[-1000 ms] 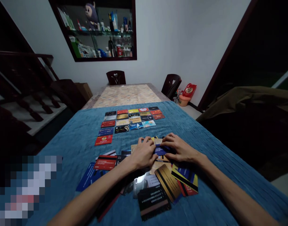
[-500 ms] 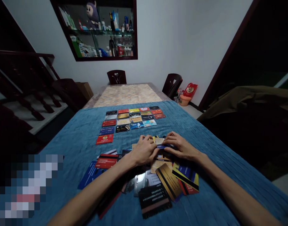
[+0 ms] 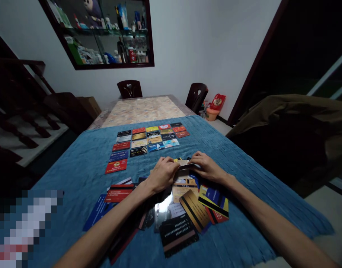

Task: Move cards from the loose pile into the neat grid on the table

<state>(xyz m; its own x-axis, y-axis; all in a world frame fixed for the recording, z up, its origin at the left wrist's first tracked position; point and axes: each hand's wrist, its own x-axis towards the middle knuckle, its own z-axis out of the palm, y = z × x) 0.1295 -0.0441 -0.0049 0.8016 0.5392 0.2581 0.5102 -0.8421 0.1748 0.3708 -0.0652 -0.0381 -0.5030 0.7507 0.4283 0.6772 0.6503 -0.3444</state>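
A thin plastic card (image 3: 187, 166), seen almost edge-on and looking dark, is held level between my hands. My left hand (image 3: 164, 173) pinches its left end, while the fingers of my right hand (image 3: 207, 168) close on the right end. Beneath and around them spreads a loose pile of overlapping cards. It includes a gold card (image 3: 194, 211), a black card (image 3: 178, 235), a red card (image 3: 119, 192) and a yellow-and-blue card (image 3: 214, 199). My left hand and forearm hide part of the pile. Beyond my hands, several cards lie face up in neat rows, among them a black VIP card (image 3: 138, 151).
A blue cloth (image 3: 215, 149) covers the near part of the table; its far end has a patterned cover (image 3: 143, 109). Dark chairs (image 3: 197, 96) stand around it. A cabinet (image 3: 115, 67) is set into the wall, and a stair railing (image 3: 17, 108) runs at left.
The view has turned slightly right. Between my hands a blue card face was showing; now a card is lifted and tilted edge-on. The rows of cards are unchanged.
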